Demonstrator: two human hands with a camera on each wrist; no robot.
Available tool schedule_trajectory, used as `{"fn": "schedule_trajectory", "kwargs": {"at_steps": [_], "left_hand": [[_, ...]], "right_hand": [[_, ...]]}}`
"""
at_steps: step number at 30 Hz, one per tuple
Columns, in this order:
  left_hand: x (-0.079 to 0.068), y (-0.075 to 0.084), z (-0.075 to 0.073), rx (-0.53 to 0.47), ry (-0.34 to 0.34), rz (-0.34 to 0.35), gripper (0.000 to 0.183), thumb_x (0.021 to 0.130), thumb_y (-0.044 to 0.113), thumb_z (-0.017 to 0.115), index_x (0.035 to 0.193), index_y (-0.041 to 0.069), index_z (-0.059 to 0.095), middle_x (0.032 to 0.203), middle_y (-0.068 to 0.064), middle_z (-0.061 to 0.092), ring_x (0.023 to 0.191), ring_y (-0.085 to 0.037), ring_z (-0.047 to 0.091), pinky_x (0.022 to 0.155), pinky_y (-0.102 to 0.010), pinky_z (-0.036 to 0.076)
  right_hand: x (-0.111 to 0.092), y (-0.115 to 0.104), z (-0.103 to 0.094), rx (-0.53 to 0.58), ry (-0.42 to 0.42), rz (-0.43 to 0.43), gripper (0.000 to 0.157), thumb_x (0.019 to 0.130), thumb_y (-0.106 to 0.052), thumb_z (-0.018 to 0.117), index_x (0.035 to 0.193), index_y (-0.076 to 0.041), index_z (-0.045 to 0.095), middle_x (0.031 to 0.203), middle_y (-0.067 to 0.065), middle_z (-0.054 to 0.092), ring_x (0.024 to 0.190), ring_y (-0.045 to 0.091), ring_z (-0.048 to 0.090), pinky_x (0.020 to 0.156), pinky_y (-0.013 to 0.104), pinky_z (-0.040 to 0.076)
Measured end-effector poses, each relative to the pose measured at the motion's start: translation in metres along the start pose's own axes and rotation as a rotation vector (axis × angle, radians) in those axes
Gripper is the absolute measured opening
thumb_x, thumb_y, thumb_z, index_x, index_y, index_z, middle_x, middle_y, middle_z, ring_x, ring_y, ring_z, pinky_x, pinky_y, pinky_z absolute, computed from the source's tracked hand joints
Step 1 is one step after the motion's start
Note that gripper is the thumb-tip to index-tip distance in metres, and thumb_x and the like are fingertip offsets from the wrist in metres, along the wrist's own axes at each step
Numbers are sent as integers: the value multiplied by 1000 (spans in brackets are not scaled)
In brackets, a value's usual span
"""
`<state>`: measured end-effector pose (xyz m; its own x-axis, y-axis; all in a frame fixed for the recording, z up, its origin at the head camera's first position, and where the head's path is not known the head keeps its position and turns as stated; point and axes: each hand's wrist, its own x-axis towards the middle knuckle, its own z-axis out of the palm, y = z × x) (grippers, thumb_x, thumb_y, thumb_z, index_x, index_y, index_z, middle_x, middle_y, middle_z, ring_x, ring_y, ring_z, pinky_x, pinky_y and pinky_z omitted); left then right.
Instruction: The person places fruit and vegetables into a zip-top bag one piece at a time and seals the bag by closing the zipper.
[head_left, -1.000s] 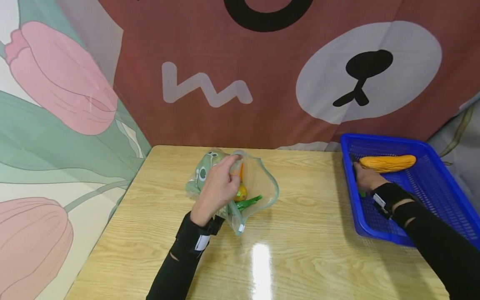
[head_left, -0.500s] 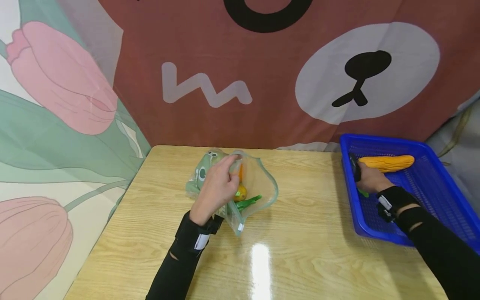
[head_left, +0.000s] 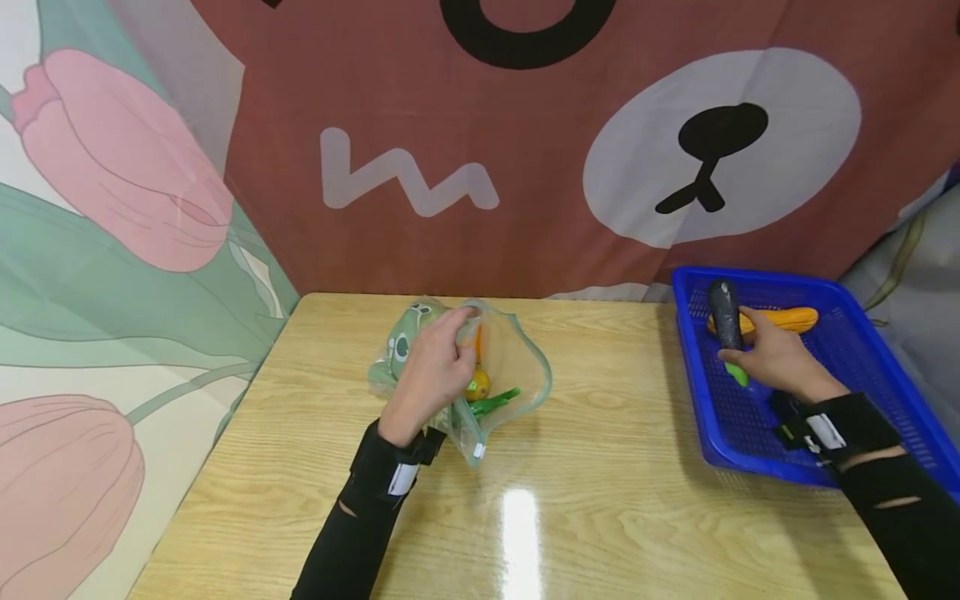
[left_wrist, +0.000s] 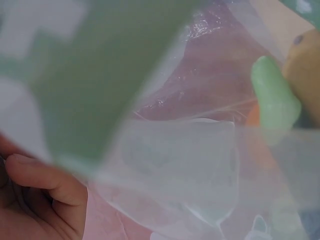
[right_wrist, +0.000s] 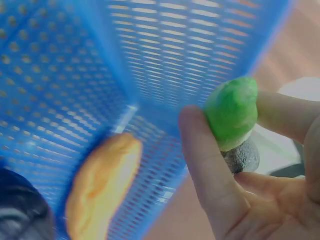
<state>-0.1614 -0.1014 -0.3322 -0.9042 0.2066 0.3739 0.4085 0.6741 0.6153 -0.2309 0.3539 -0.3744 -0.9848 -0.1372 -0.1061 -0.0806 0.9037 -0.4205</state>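
My left hand pinches the rim of a clear zip bag printed with a green cartoon face; its curled fingers also show in the left wrist view. Through the plastic I see a yellow round fruit, an orange piece and a green chili-like vegetable. A dark eggplant with a green cap is held between the thumb and fingers of my right hand, over the blue basket. Past it in the basket lies a yellow-orange, ridged, long vegetable.
The basket has perforated walls and stands at the right of the wooden table. A brown curtain with a bear print hangs behind the table's back edge. Another curtain, with tulips, is at the left.
My right hand has brought the eggplant up from the basket's left side, so more of it shows. The left hand stays at the bag.
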Motion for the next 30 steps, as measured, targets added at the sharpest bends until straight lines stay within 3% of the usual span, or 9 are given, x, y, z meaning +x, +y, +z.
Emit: {"fn": "schedule_trajectory", "kwargs": {"at_steps": [6,13,20,24,30], "left_hand": [[1,1,1,-4,-9,-1,48,84,-4,46,130,8,55,128,-7,55,46,-12,28,49,-29,30],[1,2,0,7,-6,6,49,83,-5,46,130,6,55,129,-7,55,50,-15,33,52,-30,31],[0,3,1,0,-13,0,50,83,-4,45,131,7,54,127,-7,56,45,-11,26,51,-30,29],[0,4,0,3,-18,-1,50,83,-4,45,131,7,54,127,-8,56,45,-11,26,51,-30,29],[1,5,0,21,-13,8,50,83,-4,46,131,7,54,128,-7,55,53,-15,35,55,-31,33]], "right_hand": [[-17,-24,-11,-7,60,-29,93,87,-30,68,146,11,9,114,44,48,93,54,55,65,53,48],[-33,-63,-9,-6,49,-151,87,87,-21,68,147,8,12,111,37,53,76,34,63,54,37,49],[-51,-96,-6,-4,42,-296,81,84,-11,70,148,2,22,105,26,58,82,32,62,59,38,51],[-58,-115,-1,25,-9,-390,76,82,-9,72,145,-2,31,108,17,60,87,25,63,63,33,52],[-65,-142,9,32,-117,-483,65,81,-11,74,139,-8,44,110,8,60,80,9,61,59,24,49]]}}
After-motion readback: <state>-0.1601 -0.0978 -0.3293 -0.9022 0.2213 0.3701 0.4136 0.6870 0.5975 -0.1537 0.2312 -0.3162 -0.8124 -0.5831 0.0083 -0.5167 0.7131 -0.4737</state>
